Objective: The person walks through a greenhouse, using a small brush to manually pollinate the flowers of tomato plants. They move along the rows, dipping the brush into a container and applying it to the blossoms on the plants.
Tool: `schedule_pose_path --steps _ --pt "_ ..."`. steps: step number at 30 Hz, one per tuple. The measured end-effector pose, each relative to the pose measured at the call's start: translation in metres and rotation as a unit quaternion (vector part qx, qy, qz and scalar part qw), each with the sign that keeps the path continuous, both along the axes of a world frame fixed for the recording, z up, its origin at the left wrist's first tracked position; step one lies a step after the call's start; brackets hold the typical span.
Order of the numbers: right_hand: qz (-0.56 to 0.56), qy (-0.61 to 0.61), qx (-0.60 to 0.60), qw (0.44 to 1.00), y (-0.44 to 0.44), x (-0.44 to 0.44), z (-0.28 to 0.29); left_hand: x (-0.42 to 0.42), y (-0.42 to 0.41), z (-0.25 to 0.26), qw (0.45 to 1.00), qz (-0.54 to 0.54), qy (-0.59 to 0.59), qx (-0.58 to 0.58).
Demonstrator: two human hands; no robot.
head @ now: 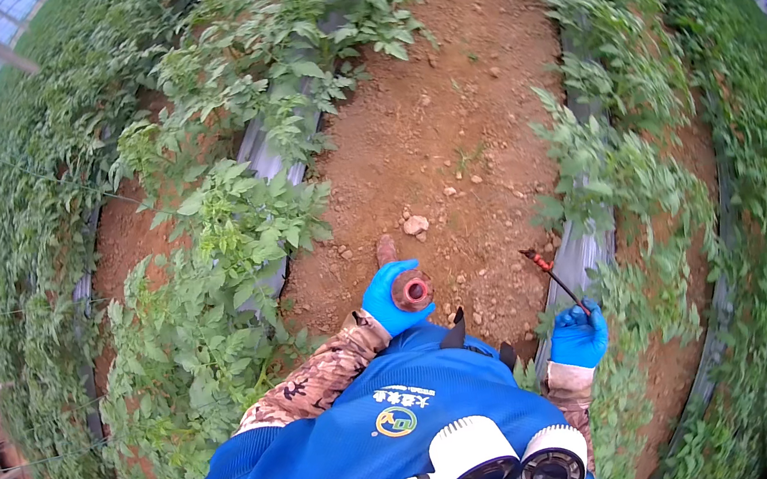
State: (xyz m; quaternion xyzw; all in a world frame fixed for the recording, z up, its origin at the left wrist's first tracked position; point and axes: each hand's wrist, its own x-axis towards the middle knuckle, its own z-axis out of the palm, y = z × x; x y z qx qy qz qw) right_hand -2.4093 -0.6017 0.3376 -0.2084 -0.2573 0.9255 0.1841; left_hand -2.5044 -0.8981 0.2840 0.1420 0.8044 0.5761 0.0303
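Observation:
My left hand (pixel 395 300), in a blue glove, is closed around a small bottle (pixel 413 291) with an uncapped, reddish mouth that faces up. To the right, my right hand (pixel 578 336), also in a blue glove, grips a thin dark stick (pixel 565 287). Red material is wrapped around the stick near its far end, and its tip is dark and reddish. The stick points up and left over the soil, apart from the bottle. What the bottle holds cannot be made out.
Leafy plants (pixel 234 211), which look like tomato plants, line the left. More plants (pixel 614 163) grow along plastic mulch film (pixel 586 243) on the right. Between them runs a reddish soil path (pixel 439 116) with a pale stone (pixel 415 225). A white neck fan (pixel 473 456) hangs over my blue top.

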Motion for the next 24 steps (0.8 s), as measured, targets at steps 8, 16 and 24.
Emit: schedule_pose_path --steps 8,16,24 --pt "0.047 0.01 0.03 0.998 -0.035 -0.194 0.041 -0.153 -0.037 0.024 0.997 -0.001 0.058 -0.059" --pt "0.087 -0.014 0.015 0.996 -0.035 -0.328 0.037 -0.251 -0.028 0.015 0.997 0.069 0.022 -0.039" --pt "0.146 0.015 0.005 0.989 0.042 -0.472 0.045 -0.36 0.041 0.026 0.99 0.14 0.0 0.001"
